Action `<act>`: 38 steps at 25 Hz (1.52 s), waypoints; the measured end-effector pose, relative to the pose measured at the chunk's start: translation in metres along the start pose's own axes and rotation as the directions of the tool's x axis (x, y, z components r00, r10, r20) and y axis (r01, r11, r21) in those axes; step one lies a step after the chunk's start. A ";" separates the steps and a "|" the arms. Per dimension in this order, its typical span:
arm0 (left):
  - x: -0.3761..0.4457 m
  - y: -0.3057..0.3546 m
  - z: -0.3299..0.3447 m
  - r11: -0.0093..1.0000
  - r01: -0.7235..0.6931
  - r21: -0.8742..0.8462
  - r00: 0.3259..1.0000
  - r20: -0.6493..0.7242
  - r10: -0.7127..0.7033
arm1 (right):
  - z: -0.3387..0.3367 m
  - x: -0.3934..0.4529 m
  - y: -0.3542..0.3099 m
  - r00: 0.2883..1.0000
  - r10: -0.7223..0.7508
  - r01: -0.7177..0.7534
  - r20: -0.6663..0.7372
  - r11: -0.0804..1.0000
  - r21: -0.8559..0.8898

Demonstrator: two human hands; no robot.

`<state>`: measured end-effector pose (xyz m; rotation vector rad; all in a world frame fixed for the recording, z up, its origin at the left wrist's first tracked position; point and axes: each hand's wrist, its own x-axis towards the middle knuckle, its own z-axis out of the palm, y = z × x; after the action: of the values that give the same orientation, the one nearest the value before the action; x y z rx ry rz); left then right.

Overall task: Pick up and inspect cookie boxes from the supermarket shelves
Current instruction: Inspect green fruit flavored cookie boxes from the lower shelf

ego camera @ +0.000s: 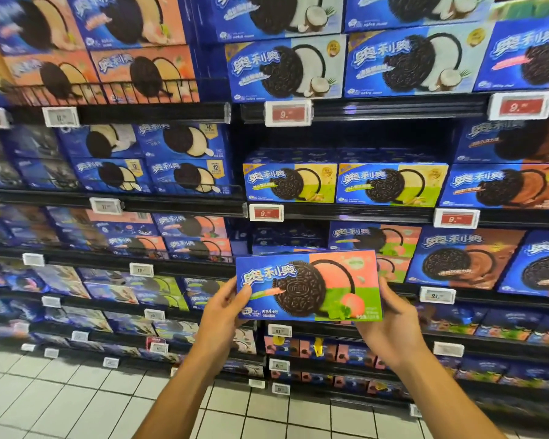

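Note:
I hold a blue, pink and green cookie box (308,286) with a dark sandwich cookie and a peach on its front, face towards me, in front of the shelves. My left hand (224,308) grips its left end, thumb on the front. My right hand (390,318) grips its right end, with the fingers behind the box. The box is level and off the shelf.
Shelves (159,112) full of similar blue cookie boxes rise ahead: orange ones top left, coconut ones (286,69) top middle, yellow-green ones (290,183) below. A dark gap (286,239) lies behind the held box. Price tags (288,113) line the edges. White floor tiles (45,397) lie below.

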<state>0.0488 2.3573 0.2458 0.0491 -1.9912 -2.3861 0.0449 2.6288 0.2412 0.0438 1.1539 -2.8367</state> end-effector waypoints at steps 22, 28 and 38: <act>0.238 -0.017 -0.033 0.932 0.072 0.355 0.997 -0.031 -0.066 | 0.027 0.197 0.067 0.872 -0.380 -0.103 -0.307 0.471 -0.876; 0.265 -0.028 -0.026 0.934 0.067 0.350 0.992 -0.125 -0.024 | 0.036 0.213 0.070 0.764 -0.574 -0.067 -0.294 0.384 -0.921; 0.277 -0.048 -0.022 0.961 0.019 0.276 0.996 -0.089 0.006 | 0.047 0.226 0.088 0.604 -0.652 -0.064 -0.459 0.534 -0.843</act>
<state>-0.2274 2.3311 0.1937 0.1668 -2.2672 -2.0497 -0.1727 2.5190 0.2012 1.1506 2.8148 -2.1584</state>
